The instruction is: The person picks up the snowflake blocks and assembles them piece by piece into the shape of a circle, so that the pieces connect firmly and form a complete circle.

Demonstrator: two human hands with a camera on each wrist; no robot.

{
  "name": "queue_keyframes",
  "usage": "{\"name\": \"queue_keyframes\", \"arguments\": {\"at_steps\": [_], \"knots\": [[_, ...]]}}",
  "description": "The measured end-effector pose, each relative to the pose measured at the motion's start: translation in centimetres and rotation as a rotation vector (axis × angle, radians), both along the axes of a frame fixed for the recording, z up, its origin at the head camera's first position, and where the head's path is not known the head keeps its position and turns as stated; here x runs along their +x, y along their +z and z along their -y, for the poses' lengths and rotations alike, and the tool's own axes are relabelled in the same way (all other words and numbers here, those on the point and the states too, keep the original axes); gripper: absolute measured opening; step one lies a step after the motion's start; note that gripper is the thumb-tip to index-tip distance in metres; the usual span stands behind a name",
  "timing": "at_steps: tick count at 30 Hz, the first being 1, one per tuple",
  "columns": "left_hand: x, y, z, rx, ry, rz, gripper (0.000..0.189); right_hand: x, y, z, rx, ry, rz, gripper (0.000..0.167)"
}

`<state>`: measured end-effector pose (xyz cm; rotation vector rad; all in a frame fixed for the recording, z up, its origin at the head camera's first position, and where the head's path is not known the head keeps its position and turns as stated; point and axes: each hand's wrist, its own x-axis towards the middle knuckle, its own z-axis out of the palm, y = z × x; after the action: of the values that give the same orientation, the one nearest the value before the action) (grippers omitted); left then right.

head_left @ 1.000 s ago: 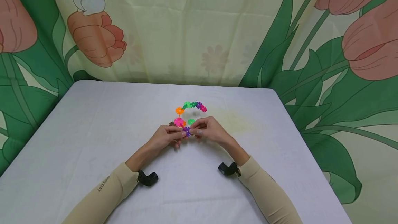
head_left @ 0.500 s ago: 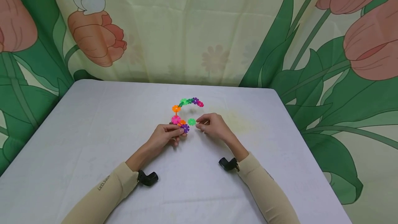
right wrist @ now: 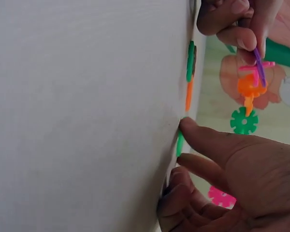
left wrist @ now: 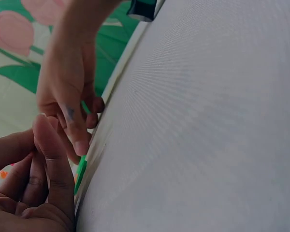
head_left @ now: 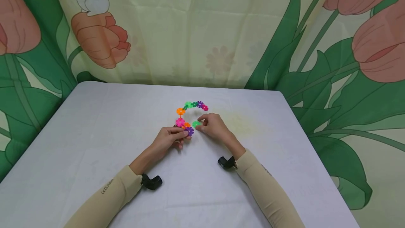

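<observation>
My left hand (head_left: 167, 139) pinches a purple snowflake disc (head_left: 190, 131) between thumb and fingers. That disc ends a curved chain of linked notched discs, with a pink one (head_left: 180, 122), an orange one (head_left: 180, 111) and a light green one (head_left: 188, 105) along it. To its right, my right hand (head_left: 213, 126) has thumb and finger on the edges of a loose light green disc (head_left: 195, 124) lying on the table. The right wrist view shows this green disc (right wrist: 179, 143) between thumb and fingertip, flat against the cloth. Fingers hide the purple disc in the left wrist view.
A white cloth covers the table (head_left: 104, 122). More loose discs lie by the left hand, among them a green one (right wrist: 190, 60) and an orange one (right wrist: 189, 94). A printed curtain (head_left: 177, 27) hangs behind the table's far edge.
My right hand has left the purple disc, moved right, and taken the loose light green disc by its edges. The left hand still holds the chain, which has shifted slightly left.
</observation>
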<state>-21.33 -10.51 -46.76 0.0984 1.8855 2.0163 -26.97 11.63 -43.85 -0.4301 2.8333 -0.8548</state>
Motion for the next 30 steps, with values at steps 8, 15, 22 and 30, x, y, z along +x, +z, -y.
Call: {"name": "queue_keyframes", "arguments": {"at_steps": [8,15,22,30], "knots": [[0.0,0.2,-0.1,-0.01,0.002,0.002,0.032,0.7,0.4,0.4,0.032,-0.027,-0.003,0.027],[0.0,0.1,-0.1,-0.009,0.01,-0.003,0.031,1.4,0.3,-0.2,-0.084,-0.07,-0.008,0.02],[0.1,0.2,0.0,0.001,0.008,-0.005,0.032,1.9,0.2,-1.4,-0.146,-0.09,0.06,0.016],[0.1,0.2,-0.1,-0.003,0.013,0.0,0.031,2.0,-0.3,-2.1,-0.165,-0.086,0.082,0.018]]}}
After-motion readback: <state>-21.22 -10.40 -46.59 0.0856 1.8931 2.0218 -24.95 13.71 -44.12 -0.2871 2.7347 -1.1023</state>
